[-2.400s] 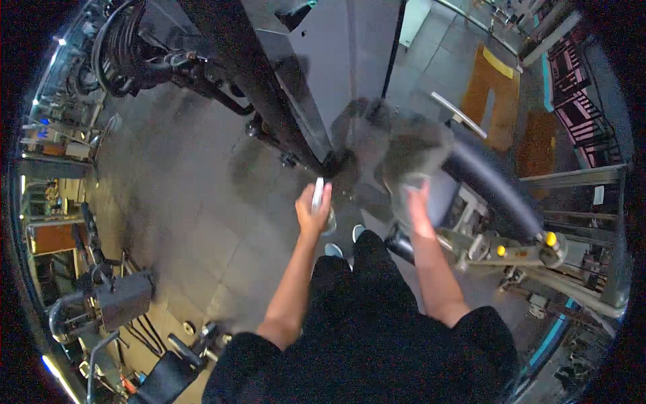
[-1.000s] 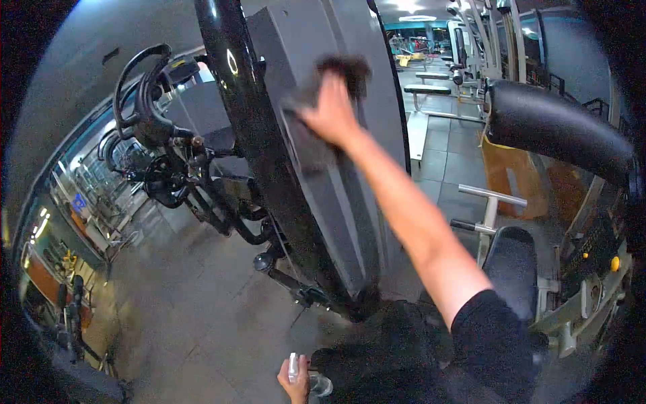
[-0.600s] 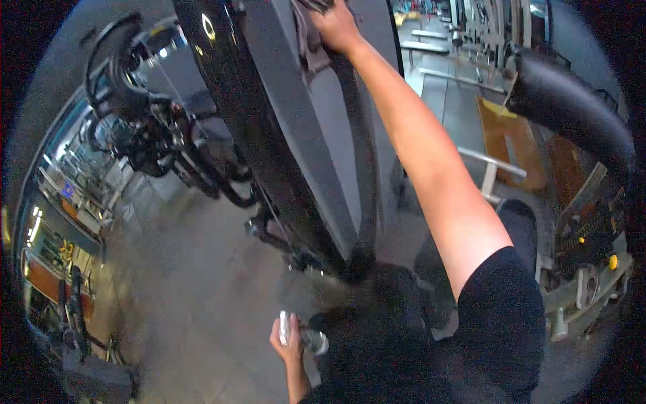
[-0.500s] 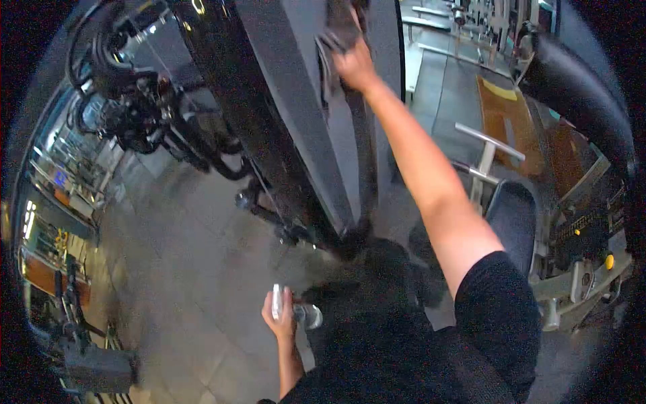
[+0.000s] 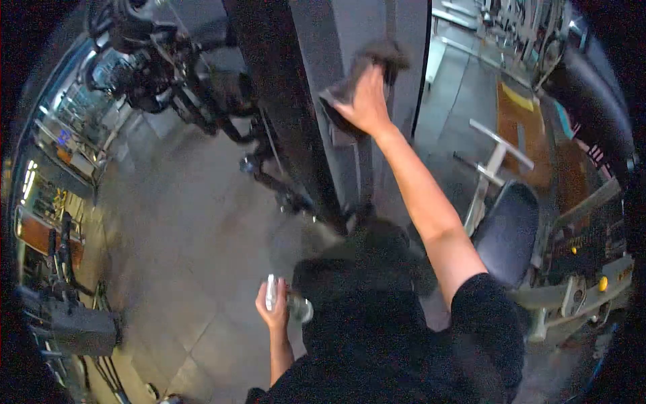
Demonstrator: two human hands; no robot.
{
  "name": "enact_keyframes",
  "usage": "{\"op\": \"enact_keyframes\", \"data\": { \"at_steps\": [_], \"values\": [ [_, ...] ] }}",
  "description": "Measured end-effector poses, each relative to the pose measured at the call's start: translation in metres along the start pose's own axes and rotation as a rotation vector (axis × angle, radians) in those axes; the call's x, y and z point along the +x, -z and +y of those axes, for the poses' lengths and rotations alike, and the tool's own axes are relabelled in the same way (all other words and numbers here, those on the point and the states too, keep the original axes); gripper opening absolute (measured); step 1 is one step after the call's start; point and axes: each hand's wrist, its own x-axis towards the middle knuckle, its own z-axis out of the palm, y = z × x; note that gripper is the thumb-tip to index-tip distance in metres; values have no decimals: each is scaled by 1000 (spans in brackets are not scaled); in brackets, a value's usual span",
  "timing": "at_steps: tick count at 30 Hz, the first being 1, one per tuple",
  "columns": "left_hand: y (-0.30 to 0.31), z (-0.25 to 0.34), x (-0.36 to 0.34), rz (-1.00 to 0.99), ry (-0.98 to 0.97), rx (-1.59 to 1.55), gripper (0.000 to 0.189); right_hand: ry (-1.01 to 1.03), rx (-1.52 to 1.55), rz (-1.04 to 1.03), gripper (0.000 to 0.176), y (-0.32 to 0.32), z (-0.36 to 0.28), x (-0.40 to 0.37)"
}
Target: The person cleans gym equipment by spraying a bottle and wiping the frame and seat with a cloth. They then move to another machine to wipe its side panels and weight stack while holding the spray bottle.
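My right hand (image 5: 367, 102) is stretched out at the upper middle, pressing a dark brown cloth (image 5: 385, 52) against the tall grey panel (image 5: 324, 34) of a gym machine. The cloth is bunched under my palm, and its edges stick out on both sides of my fingers. Low in the view, my left hand (image 5: 272, 315) is wrapped round a clear spray bottle (image 5: 302, 310) with a white head. The bottle lies tilted sideways, close to my black shirt and well away from the panel.
A black padded bench (image 5: 508, 232) stands to the right, near a metal frame with a yellow knob (image 5: 603, 283). Black machine arms (image 5: 202, 101) jut out on the left above grey floor tiles (image 5: 182, 262). More equipment lines the far left.
My right hand has moved down the panel with the cloth, which now shows more widely spread. My left hand still holds the bottle. The view has shifted slightly.
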Motion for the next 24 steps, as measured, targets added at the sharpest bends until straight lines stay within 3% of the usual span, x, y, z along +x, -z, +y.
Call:
{"op": "enact_keyframes", "data": {
  "at_steps": [2,3,5,6,8,9,11,12,14,18,20,24],
  "values": [
    [6,-14,5,27,-21,21,20,208,-165,224,107,31,-27,96],
    [9,-10,9,17,-62,73,21,239,-170,278,107,51,-43,142],
    [10,-18,19,18,-83,87,22,176,-45,254,99,81,-74,217],
    [4,-12,26,27,-114,60,22,225,-57,345,99,81,-77,261],
    [2,-2,31,23,-127,143,22,83,72,209,101,137,-119,292],
    [2,-24,40,16,-129,68,22,95,72,221,101,126,-113,310],
    [-8,-9,43,-36,-103,60,17,135,-125,411,109,88,-81,339],
    [-10,3,43,-87,-70,67,13,119,-128,393,109,88,-81,328],
    [-23,18,43,-74,-212,125,23,168,21,383,109,85,-84,288],
    [-35,20,36,-136,-110,15,14,79,43,357,108,28,-50,146],
    [-40,41,23,-180,-84,-79,14,-50,5,217,102,1,-30,63],
    [-32,35,7,-172,37,25,15,-101,-77,182,109,-70,19,-91]
  ]
}}
